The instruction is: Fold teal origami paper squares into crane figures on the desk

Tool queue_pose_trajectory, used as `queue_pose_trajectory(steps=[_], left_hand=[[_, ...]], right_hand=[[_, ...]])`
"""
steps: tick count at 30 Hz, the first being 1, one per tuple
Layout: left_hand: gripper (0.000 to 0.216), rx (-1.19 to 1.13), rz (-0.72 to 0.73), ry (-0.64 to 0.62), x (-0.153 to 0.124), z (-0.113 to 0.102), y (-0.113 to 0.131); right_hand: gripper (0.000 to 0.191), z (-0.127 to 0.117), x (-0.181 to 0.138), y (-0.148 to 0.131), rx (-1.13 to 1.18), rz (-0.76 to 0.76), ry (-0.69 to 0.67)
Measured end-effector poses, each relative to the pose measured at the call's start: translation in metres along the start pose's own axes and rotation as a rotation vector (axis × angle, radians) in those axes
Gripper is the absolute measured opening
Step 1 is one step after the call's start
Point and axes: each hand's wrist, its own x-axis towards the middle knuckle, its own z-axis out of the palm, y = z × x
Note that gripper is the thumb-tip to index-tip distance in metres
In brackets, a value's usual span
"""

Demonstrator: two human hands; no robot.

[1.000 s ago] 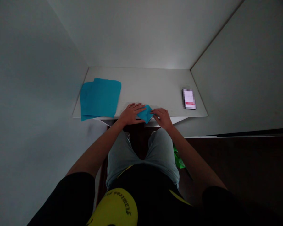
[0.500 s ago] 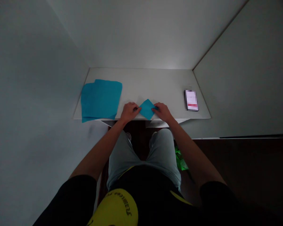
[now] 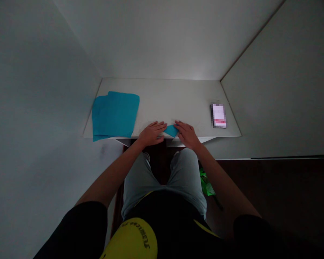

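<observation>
A small folded piece of blue paper point(image 3: 171, 131) lies at the front edge of the white tabletop, showing as a triangle with its tip toward me. My left hand point(image 3: 152, 133) rests on its left corner, fingers stretched out flat and the thumb apart. On the other side, the extended fingers of my right hand point(image 3: 187, 133) press down on the right corner. Both hands hide the ends of the paper.
Larger blue sheets point(image 3: 115, 114) lie overlapped at the left, reaching slightly past the front edge of the white tabletop point(image 3: 175, 97). A phone point(image 3: 218, 116) with a lit screen stays at the right. Walls enclose the sides and back. A green bag point(image 3: 206, 182) is on the floor.
The blue paper has gone from a diamond to a triangle, its far half folded toward me. Both hands have changed from pinching its side corners to lying with fingers outstretched over them.
</observation>
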Motion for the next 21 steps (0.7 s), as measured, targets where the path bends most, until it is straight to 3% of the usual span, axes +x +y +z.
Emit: queue_pose_trajectory(steps=[5, 11, 16, 21], left_hand=[[0.06, 0.024, 0.028, -0.036, -0.003, 0.0, 0.001], [0.051, -0.002, -0.023, 0.004, -0.006, 0.007, 0.003], [0.024, -0.156, -0.16, 0.161, -0.012, 0.018, 0.017], [0.033, -0.42, -0.466, 0.403, 0.008, 0.011, 0.009]], right_hand=[[0.069, 0.013, -0.012, -0.037, -0.089, 0.02, -0.063], [0.073, -0.001, -0.019, 0.005, -0.11, 0.138, 0.005], [0.076, -0.012, -0.016, 0.036, 0.028, 0.235, 0.072], [0.064, -0.006, 0.003, 0.031, 0.289, 0.299, 0.226]])
